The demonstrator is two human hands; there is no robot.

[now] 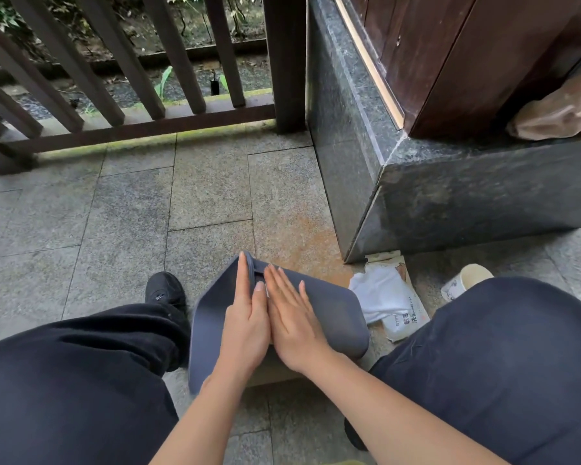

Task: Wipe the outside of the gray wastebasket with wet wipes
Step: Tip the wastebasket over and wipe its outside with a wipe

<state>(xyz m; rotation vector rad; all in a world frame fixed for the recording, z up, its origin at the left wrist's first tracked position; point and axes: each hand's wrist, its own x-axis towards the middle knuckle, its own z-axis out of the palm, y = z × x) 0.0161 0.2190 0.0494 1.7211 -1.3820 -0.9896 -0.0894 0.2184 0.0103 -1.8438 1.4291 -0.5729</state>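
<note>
The gray wastebasket (336, 313) lies tipped on the stone floor between my knees, with one rounded corner edge pointing up and away from me. My left hand (245, 320) lies flat along that corner edge, fingers straight. My right hand (294, 317) rests flat on the basket's right face, fingers slightly spread. The two hands touch side by side. A small white sliver shows between them; I cannot tell whether it is a wipe. A pack of wet wipes (403, 317) lies on the floor just right of the basket, with a white wipe (378, 290) pulled out on top.
A paper cup (467, 280) stands by my right knee. A dark stone plinth (450, 196) with a wooden door rises at the right. A brown wooden railing (131, 129) closes off the far side. My black shoe (165, 290) is left of the basket.
</note>
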